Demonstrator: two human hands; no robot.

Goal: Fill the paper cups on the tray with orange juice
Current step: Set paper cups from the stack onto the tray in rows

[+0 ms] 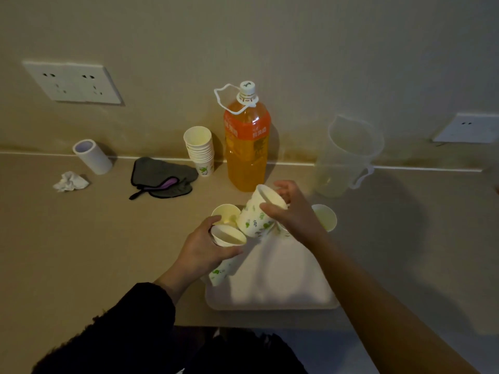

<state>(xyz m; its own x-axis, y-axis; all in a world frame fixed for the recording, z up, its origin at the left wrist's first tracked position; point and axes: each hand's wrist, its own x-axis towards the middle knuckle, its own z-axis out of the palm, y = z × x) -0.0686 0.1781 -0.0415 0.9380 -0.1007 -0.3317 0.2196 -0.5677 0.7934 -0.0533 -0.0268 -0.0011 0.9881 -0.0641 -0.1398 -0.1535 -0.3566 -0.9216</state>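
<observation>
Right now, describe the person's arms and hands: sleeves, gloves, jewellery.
The left hand is bare, no glove, ring or watch showing; a loose black long sleeve covers that arm to the wrist. The right hand is bare too, and the right forearm shows no sleeve up to the frame's edge. Dim light may hide small details.

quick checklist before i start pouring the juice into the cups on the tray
1. Cap off the juice bottle: not ok, the white cap is on.
2. Enough juice: ok, the bottle looks nearly full.
3. A grip free for the bottle: not ok, the left grip holds the left cup and the right grip holds the tilted cup.
4. All cups standing on the tray: not ok, two are held above it.
5. Far right cup empty: cannot tell.
</observation>
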